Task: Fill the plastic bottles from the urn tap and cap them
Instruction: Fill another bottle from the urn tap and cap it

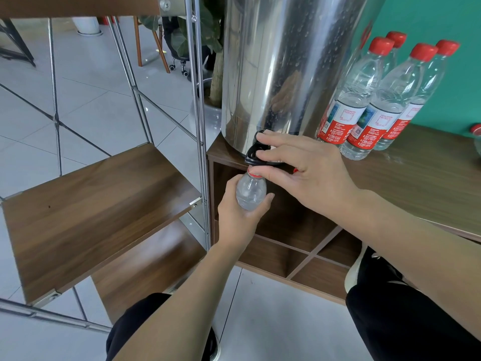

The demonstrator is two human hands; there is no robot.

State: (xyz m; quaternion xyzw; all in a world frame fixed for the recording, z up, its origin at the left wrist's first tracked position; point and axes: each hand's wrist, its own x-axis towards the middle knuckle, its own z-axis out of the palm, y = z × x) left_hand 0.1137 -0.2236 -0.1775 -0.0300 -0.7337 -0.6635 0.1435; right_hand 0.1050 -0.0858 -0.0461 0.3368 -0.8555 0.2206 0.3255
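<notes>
Head: capped btls (374,100) beside urn (286,69), shelf (91,209) left

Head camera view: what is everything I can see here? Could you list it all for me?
urn: one, shiny steel, on the wooden counter
tap: one, black, low on the urn's front
bottle: one, clear with red neck ring, held under the tap
capped bottles: four, clear with red caps and red-white labels, on the counter right of the urn
counter: one, brown wood, with open cubbies below
shelf rack: one, metal frame with brown boards, left
plant: one, green, behind the urn
wall: teal, upper right
left hand: grips the bottle
right hand: fingers on the tap
</notes>
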